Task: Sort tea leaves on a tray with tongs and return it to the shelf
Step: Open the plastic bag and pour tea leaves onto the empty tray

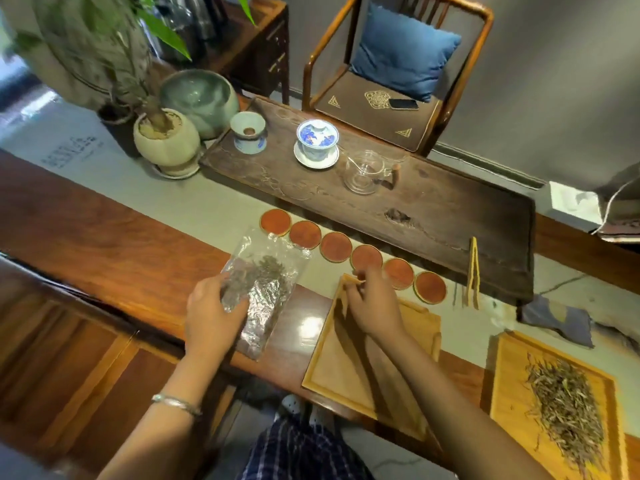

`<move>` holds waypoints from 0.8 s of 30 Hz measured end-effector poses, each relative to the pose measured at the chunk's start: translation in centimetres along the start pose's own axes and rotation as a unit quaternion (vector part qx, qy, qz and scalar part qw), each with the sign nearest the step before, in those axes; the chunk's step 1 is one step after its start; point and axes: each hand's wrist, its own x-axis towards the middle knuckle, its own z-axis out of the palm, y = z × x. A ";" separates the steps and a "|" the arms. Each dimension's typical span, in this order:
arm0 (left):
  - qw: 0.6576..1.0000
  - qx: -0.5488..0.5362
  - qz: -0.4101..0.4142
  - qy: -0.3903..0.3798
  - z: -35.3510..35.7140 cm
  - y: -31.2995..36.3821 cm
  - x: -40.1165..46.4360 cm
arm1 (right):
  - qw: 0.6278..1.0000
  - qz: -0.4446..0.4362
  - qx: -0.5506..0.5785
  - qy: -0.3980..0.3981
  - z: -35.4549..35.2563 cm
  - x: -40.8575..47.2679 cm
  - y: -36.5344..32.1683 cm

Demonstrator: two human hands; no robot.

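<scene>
My left hand point(211, 313) grips a clear plastic bag of dark tea leaves point(263, 285) lying on the wooden table. My right hand point(372, 303) pinches the far corner of an empty light wooden tray point(346, 372) in front of me. At the right, a second wooden tray point(509, 403) carries a pile of loose tea leaves point(564, 407). Bamboo tongs point(472, 271) lie untouched on the edge of the dark tea board, right of my hands.
A row of several round red coasters point(367, 258) runs beyond the trays. The dark tea board point(450, 209) holds a gaiwan point(317, 142), a strainer cup point(247, 131) and a glass pitcher point(365, 171). Potted plant point(166, 140), chair point(398, 74), grey cloth point(557, 322).
</scene>
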 end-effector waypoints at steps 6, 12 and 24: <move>0.988 0.113 -0.042 -0.095 2.9 0.1 -0.1 | 0.980 -0.161 -0.068 -0.091 5.5 8.2 -6.4; 0.981 0.145 -0.056 -0.117 4.0 -1.1 -0.2 | 0.965 -0.163 -0.146 -0.144 8.5 11.2 -6.9; 0.974 0.176 -0.020 -0.143 3.8 -1.3 -0.2 | 0.968 -0.139 -0.065 -0.196 6.8 9.5 -5.8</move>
